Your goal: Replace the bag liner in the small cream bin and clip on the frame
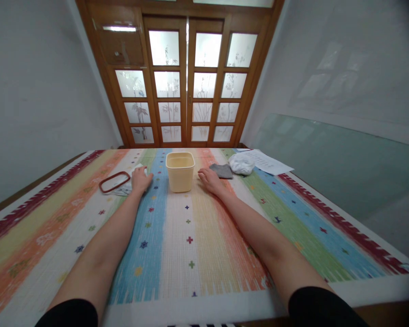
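A cream square-mouthed bin [180, 175] stands upright between my hands, touched by neither. My left hand [141, 179] rests to its left, beside a crumpled white cloth or bag [124, 188]; whether its fingers hold any of it is hard to make out. A reddish-brown oval frame [104, 186] lies partly over that white item. To the right of the bin my right hand [210, 180] lies on the tablecloth, fingers apart and nothing in them. Just behind it is a folded grey cloth [222, 170], next to a bunched white cloth or bag [241, 164].
Printed paper sheets [267, 162] lie at the back right of the table. A striped, patterned tablecloth [177, 254] covers the tabletop. Beyond the far edge are wooden doors [187, 81] with glass panes, and walls flank both sides.
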### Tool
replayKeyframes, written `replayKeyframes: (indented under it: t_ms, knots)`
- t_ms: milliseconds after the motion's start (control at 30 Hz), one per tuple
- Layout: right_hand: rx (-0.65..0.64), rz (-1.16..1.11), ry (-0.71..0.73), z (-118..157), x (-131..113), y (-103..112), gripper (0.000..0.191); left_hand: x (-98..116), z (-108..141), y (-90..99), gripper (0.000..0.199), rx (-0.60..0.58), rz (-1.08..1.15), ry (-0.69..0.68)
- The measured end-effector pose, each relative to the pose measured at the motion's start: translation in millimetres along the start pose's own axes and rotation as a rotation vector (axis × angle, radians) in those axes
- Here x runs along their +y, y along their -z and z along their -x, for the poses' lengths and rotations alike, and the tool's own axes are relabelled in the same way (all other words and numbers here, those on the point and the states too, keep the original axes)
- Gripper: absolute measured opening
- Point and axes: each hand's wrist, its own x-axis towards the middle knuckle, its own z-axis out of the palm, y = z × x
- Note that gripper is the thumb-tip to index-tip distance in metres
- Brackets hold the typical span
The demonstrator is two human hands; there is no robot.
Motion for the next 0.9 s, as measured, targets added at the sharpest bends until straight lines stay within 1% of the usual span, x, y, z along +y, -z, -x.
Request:
replayKeyframes:
  t_ms: [100, 200, 267, 333, 400, 467, 533, 600, 667, 733, 833, 900]
  knots:
    - [-0.016, -0.002, -0.012, 1.6, -3.6, -1.0, 0.038, 2.0, 7.2, 3.4, 0.073, -0.039, -0.141, 0.065]
    - [-0.03, 0.006, -0.047, 2.9, -2.9, 0.3, 0.038, 4.2, 10.2, 6.3, 0.083, -0.073, -0.19, 0.105]
    - [-0.032, 0.004, -0.07, 3.5, -2.2, 1.0, 0.038, 5.2, 10.2, 7.8, 0.082, -0.092, -0.181, 0.107]
    - [-0.028, -0.006, -0.078, 3.9, -2.1, 1.1, 0.037, 6.7, 9.5, 8.7, 0.076, -0.12, -0.155, 0.105]
    - [-0.024, -0.013, -0.083, 4.3, -2.4, 0.6, 0.036, 8.7, 8.4, 8.9, 0.064, -0.16, -0.08, 0.129]
    - [-0.027, -0.011, -0.089, 4.7, -2.6, 0.0, 0.035, 11.2, 7.3, 9.1, 0.046, -0.195, 0.02, 0.169]
    - [-0.03, -0.005, -0.096, 5.0, -2.4, -0.5, 0.035, 14.1, 6.3, 10.2, 0.028, -0.205, 0.106, 0.193]
    - [-0.028, -0.005, -0.089, 5.2, -1.8, -0.8, 0.034, 18.3, 5.4, 12.5, 0.019, -0.184, 0.171, 0.188]
    - [-0.02, -0.016, -0.081, 5.4, -1.1, -1.1, 0.035, 24.7, 3.8, 16.2, 0.016, -0.143, 0.261, 0.183]
    - [-0.011, -0.037, -0.087, 5.1, -0.5, -1.6, 0.035, 33.4, 0.4, 21.0, 0.018, -0.104, 0.373, 0.187]
    - [0.023, -0.094, -0.112, 3.1, 0.0, -2.0, 0.034, 49.5, -8.5, 31.2, 0.025, -0.06, 0.568, 0.23]
    - [0.069, -0.154, -0.139, 0.2, 0.0, -1.2, 0.035, 60.6, -15.6, 40.9, 0.03, -0.03, 0.692, 0.271]
